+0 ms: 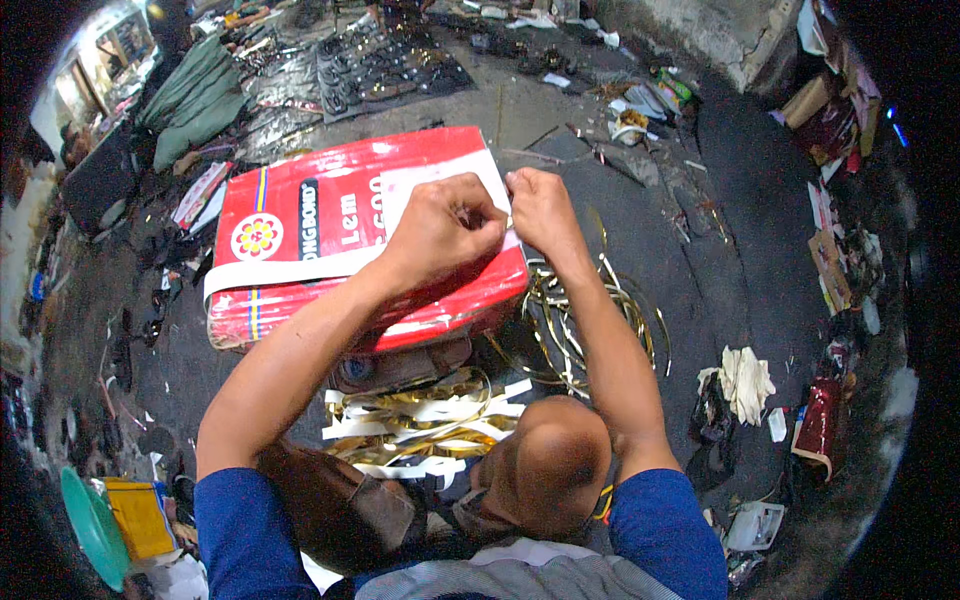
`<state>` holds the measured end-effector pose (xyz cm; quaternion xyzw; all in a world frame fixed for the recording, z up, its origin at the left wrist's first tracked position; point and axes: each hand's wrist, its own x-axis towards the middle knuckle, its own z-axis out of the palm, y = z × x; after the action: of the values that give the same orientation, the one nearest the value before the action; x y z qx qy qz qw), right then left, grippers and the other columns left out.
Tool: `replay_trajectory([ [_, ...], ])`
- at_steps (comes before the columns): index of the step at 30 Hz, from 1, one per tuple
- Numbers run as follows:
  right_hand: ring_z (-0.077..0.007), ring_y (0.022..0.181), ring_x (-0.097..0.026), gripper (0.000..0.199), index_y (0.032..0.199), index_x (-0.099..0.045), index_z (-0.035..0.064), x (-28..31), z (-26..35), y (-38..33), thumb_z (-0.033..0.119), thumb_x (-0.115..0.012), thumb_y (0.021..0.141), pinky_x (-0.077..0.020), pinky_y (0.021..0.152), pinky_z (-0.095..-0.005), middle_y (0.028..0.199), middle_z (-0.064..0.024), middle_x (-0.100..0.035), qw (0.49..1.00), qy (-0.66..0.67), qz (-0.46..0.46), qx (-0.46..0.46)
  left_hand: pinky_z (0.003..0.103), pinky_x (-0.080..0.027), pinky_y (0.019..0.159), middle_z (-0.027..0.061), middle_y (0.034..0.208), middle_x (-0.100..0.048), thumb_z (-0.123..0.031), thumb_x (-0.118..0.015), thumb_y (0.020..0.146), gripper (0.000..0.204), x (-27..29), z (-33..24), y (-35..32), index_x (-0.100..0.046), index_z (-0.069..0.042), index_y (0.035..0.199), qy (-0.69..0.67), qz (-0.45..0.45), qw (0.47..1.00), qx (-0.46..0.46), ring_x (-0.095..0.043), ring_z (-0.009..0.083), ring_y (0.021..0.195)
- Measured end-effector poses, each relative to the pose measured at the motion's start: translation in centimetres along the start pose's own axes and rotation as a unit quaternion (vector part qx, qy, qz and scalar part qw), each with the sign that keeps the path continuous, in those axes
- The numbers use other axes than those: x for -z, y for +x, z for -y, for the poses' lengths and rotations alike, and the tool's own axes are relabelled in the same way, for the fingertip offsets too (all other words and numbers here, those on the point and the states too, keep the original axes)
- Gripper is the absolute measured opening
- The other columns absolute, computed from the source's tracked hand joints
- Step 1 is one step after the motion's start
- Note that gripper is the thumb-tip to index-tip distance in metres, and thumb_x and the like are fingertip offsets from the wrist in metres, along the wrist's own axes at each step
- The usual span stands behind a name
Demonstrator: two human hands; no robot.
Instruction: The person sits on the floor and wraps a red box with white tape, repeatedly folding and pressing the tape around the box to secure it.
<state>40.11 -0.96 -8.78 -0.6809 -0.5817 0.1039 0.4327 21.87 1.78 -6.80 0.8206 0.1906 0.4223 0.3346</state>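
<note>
A red carton (330, 175) with white and blue printing lies in front of me as a raised work surface. A flat white strap (290, 270) crosses its near part and passes under my left forearm. Over the carton's right side, my left hand (450, 228) is closed in a pinch. Close beside it, at the carton's right edge, my right hand (543, 212) is also closed, thumb against fingers. A small pale yellowish bit shows between the hands; what each hand grips is too small to make out.
Loops of thin gold strip (545, 325) lie right of the carton. White and gold strips (420, 425) are heaped before my knees. A cream cloth (745, 385) lies at right, a green basin (92, 525) at lower left. Scraps litter the dark floor.
</note>
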Motion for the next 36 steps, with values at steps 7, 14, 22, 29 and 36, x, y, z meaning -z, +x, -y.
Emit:
replay_trajectory([
  [7, -0.0383, 0.078, -0.068, 0.03, 0.088, -0.069, -0.0059, -4.7, -4.1, -2.5, 0.018, -0.053, 0.097, -0.0506, 0.074, -0.0479, 0.084, -0.0266, -0.068, 0.989, 0.134, -0.042, -0.052, 0.026, -0.056, 0.067, 0.0063, 0.085, -0.072, -0.005, -0.076, 0.085, 0.006, 0.8, 0.4, -0.2, -0.074, 0.001, 0.084, 0.016, 0.013, 0.999, 0.029, -0.069, 0.0106, 0.077],
  [14, -0.0195, 0.08, -0.068, 0.029, 0.093, -0.072, 0.0001, -14.0, -23.5, -10.2, 0.029, -0.07, 0.089, -0.0529, 0.071, -0.042, 0.083, -0.0107, -0.074, 0.976, 0.128, -0.022, -0.175, 0.03, -0.055, 0.065, 0.0085, 0.079, -0.071, -0.006, -0.077, 0.083, 0.007, 0.1, 0.8, 0.6, -0.075, 0.0, 0.083, 0.031, 0.011, 0.999, -0.023, -0.069, 0.0152, 0.071],
  [22, -0.0419, 0.091, -0.074, 0.037, 0.096, -0.074, -0.0027, -19.6, -27.4, -17.6, 0.033, -0.074, 0.087, -0.0562, 0.075, -0.0502, 0.096, -0.0281, -0.074, 0.931, -0.076, 0.161, -0.318, 0.029, -0.052, 0.06, 0.0063, 0.081, -0.071, -0.006, -0.078, 0.083, 0.005, 0.1, 0.1, 0.0, -0.075, -0.001, 0.082, 0.023, 0.004, 0.999, -0.028, -0.066, 0.014, 0.065],
  [29, -0.0442, 0.097, -0.073, 0.043, 0.102, -0.07, -0.0071, -19.0, -29.2, -18.3, 0.033, -0.072, 0.088, -0.0582, 0.083, -0.0512, 0.104, -0.03, -0.073, 0.914, -0.149, 0.127, -0.357, 0.027, -0.049, 0.057, 0.0059, 0.079, -0.069, -0.003, -0.078, 0.082, 0.002, 0.6, 0.0, 0.1, -0.077, -0.002, 0.084, 0.046, 0.023, 0.997, -0.059, -0.064, 0.0123, 0.064],
  [36, -0.0455, 0.1, -0.072, 0.043, 0.109, -0.067, -0.0073, -16.5, -28.4, -18.4, 0.031, -0.07, 0.089, -0.0583, 0.087, -0.052, 0.109, -0.0314, -0.072, 0.906, -0.161, 0.117, -0.374, 0.034, -0.058, 0.07, 0.011, 0.098, -0.068, 0.003, -0.077, 0.085, 0.027, 1.9, 0.1, 0.1, -0.076, -0.005, 0.11, 0.138, 0.114, 0.96, -0.216, -0.07, 0.0244, 0.084],
])
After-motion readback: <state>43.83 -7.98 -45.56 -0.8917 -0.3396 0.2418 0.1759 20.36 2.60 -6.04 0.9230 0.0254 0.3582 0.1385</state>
